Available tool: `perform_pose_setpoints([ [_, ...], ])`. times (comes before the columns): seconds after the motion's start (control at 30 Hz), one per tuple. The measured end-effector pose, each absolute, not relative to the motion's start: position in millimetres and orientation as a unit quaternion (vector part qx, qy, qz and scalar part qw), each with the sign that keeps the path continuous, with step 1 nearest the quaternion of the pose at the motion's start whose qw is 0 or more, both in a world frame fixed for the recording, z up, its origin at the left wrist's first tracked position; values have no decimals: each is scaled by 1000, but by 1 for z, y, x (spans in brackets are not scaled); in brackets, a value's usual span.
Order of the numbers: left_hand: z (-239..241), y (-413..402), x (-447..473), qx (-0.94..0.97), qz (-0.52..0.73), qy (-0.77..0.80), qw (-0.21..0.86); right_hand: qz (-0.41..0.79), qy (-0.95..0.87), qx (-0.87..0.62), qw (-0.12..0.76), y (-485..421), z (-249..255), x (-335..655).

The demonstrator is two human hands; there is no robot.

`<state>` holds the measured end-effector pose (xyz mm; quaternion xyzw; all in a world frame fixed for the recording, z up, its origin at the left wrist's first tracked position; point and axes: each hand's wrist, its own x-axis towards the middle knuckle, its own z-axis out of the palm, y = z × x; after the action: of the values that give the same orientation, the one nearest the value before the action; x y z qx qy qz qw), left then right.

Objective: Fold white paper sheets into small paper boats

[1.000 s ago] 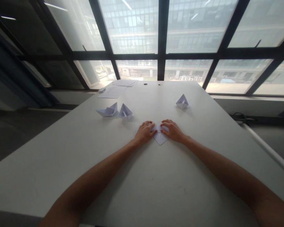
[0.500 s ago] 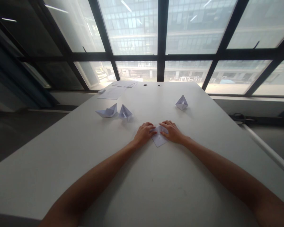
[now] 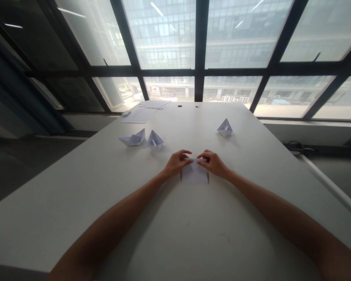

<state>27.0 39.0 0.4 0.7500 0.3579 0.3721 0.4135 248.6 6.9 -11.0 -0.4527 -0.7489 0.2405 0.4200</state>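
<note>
A folded sheet of white paper [image 3: 194,176] is on the table in front of me, its near edge straight and its outline roughly rectangular. My left hand [image 3: 178,162] pinches its upper left part between thumb and fingers. On the upper right part, my right hand [image 3: 213,162] has the same kind of pinch. Both hands are closed on the paper, and the fingertips hide parts of its far edge. Beyond my left hand stand two folded paper boats, one long [image 3: 133,138] and one seen end-on [image 3: 155,140]. Another paper boat [image 3: 225,128] stands farther off to the right.
The white table [image 3: 152,234] reaches towards a large window with dark frames [image 3: 199,50]. Flat paper sheets [image 3: 140,115] lie at its far left corner. A blue curtain [image 3: 26,89] hangs at the left, and a white pipe [image 3: 330,185] runs beside the right edge.
The paper under my hands has gone from a diamond with a point towards me to a rectangular shape with a straight near edge. My fingers have lifted into pinches; the boats have stayed put.
</note>
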Motion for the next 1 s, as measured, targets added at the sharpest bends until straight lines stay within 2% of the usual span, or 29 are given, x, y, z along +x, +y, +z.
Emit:
perform_pose_setpoints([
  [0.13,9,35,25,690,375,375,493,346,-748,-421,379,5,-6,249],
  [0.3,9,37,29,657,412,417,474,437,-690,-419,396,5,-8,248],
  [0.37,7,39,30,648,473,428,416,458,-632,-448,435,6,-9,248],
  [0.47,6,39,30,672,542,431,262,454,-551,-495,495,9,-10,249],
  [0.53,6,36,31,704,549,422,156,447,-517,-507,525,11,-10,250],
  [0.6,5,31,33,728,546,401,108,462,-490,-503,542,12,-10,251],
  [0.67,2,29,37,725,553,387,136,495,-466,-485,551,13,-11,251],
  [0.8,-4,31,42,695,553,377,263,550,-440,-427,567,14,-12,251],
  [1.0,-2,31,42,729,492,395,266,580,-449,-375,567,12,-8,249],
])
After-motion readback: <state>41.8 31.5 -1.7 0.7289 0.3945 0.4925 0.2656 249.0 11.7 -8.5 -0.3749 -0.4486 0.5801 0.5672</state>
